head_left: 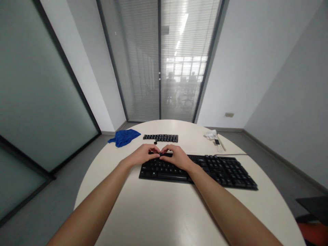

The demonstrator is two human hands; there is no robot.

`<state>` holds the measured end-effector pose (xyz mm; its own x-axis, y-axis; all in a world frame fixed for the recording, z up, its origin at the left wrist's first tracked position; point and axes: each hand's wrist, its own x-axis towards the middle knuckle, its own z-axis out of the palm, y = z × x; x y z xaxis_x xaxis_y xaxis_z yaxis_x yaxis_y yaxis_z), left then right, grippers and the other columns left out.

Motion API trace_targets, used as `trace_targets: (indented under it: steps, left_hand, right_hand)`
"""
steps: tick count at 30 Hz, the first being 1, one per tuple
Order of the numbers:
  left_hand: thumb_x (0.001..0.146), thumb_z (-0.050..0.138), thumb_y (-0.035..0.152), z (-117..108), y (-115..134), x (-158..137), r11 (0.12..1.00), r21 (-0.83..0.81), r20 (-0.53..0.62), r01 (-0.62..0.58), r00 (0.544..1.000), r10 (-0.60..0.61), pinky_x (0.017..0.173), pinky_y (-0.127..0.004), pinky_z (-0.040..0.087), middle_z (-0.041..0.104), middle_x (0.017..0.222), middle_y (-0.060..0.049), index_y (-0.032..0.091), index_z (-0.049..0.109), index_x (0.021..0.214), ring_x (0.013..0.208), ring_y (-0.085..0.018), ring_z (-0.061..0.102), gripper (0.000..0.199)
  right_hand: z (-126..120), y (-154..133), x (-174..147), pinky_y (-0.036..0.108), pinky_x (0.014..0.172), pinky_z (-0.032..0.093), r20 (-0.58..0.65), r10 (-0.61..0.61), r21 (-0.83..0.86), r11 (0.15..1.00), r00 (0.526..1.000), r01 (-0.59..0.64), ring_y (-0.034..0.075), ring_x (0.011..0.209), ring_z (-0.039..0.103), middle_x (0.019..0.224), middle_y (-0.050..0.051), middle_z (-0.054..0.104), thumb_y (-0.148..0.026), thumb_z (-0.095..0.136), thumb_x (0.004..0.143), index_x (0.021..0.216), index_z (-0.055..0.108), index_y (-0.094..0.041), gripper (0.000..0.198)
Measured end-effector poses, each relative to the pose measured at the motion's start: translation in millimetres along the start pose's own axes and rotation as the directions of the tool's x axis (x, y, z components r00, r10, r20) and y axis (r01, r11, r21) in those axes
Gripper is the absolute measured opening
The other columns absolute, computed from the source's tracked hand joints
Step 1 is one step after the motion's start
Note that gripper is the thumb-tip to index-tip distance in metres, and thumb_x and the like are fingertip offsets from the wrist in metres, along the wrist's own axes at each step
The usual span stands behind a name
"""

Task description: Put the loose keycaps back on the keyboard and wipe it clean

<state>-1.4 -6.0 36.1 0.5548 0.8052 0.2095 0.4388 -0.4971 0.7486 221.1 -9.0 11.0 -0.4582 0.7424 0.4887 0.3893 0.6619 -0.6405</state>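
A black keyboard (171,177) lies across the table in front of me. Above its upper left part, my left hand (143,154) and my right hand (176,156) meet fingertip to fingertip. Both are closed in a pinch around a small black keycap (161,154), mostly hidden by the fingers. Whether the keycap touches the keyboard cannot be made out. Beyond the hands, several loose black keycaps (164,138) stand in neat rows, and a single keycap (155,142) lies just in front of them.
A blue cloth (125,137) lies crumpled at the back left of the round white table (143,212). At the back right are a crumpled white wrapper (210,134), a small black piece (217,141) and a thin pale stick (221,142). The keyboard's cable (233,154) runs right.
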Motion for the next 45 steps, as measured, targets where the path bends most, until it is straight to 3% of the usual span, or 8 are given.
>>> trace_targets:
  steps: [10, 16, 24, 37, 45]
  left_hand:
    - [0.082, 0.067, 0.031, 0.4, 3.9, -1.7, 1.0, -0.009, 0.037, 0.0, 0.999, 0.0, 0.083, -0.032, 0.052, 0.074, 0.091, -0.005, 0.018, 0.071, 0.096, 0.086, -0.021, 0.068, 0.02]
    - [0.084, 0.067, 0.03, -2.8, 4.6, -3.6, 0.985, 0.159, 0.112, -0.066, 0.993, 0.048, 0.089, -0.033, 0.049, 0.076, 0.099, -0.004, 0.022, 0.077, 0.099, 0.095, -0.023, 0.067, 0.019]
    - [0.083, 0.069, 0.028, -1.8, 9.2, -5.1, 0.979, 0.177, 0.114, -0.105, 0.99, 0.085, 0.091, -0.033, 0.046, 0.074, 0.098, -0.005, 0.022, 0.076, 0.093, 0.096, -0.024, 0.065, 0.014]
    - [0.086, 0.066, 0.029, 0.1, 5.1, -4.1, 0.976, 0.192, 0.156, -0.1, 0.985, 0.07, 0.083, -0.029, 0.048, 0.075, 0.094, -0.004, 0.021, 0.077, 0.093, 0.091, -0.022, 0.067, 0.016]
    - [0.083, 0.067, 0.026, 0.3, 5.8, -2.8, 0.964, 0.248, 0.174, -0.098, 0.983, 0.055, 0.078, -0.027, 0.046, 0.074, 0.086, -0.003, 0.019, 0.076, 0.088, 0.085, -0.02, 0.065, 0.012]
  right_hand:
    - [-1.6, -5.6, -1.2, 0.031, 0.081, 0.05, 0.041, 0.006, 0.029, 1.0, 0.999, -0.008, 0.019, 0.085, 0.067, 0.087, 0.003, 0.074, -0.035, 0.075, 0.081, 0.09, 0.072, -0.021, 0.016]
    - [-2.2, -7.6, -0.9, 0.029, 0.076, 0.05, 0.016, 0.076, 0.022, 0.997, 0.997, -0.076, 0.017, 0.079, 0.067, 0.083, 0.002, 0.074, -0.03, 0.058, 0.093, 0.085, 0.071, -0.019, 0.018]
    - [-0.7, -3.4, 0.4, 0.029, 0.075, 0.049, 0.028, 0.114, 0.047, 0.992, 0.993, -0.116, 0.017, 0.077, 0.067, 0.08, 0.002, 0.074, -0.033, 0.055, 0.095, 0.087, 0.07, -0.019, 0.022]
    - [2.0, 0.5, -2.2, 0.029, 0.076, 0.052, 0.079, 0.085, 0.14, 0.986, 0.993, -0.095, 0.016, 0.077, 0.069, 0.08, 0.002, 0.073, -0.018, 0.063, 0.082, 0.09, 0.07, -0.017, 0.01]
    - [2.0, 1.5, -1.5, 0.028, 0.076, 0.051, 0.14, 0.066, 0.132, 0.988, 0.988, -0.084, 0.017, 0.077, 0.067, 0.08, 0.002, 0.073, -0.027, 0.074, 0.079, 0.084, 0.073, -0.018, 0.011]
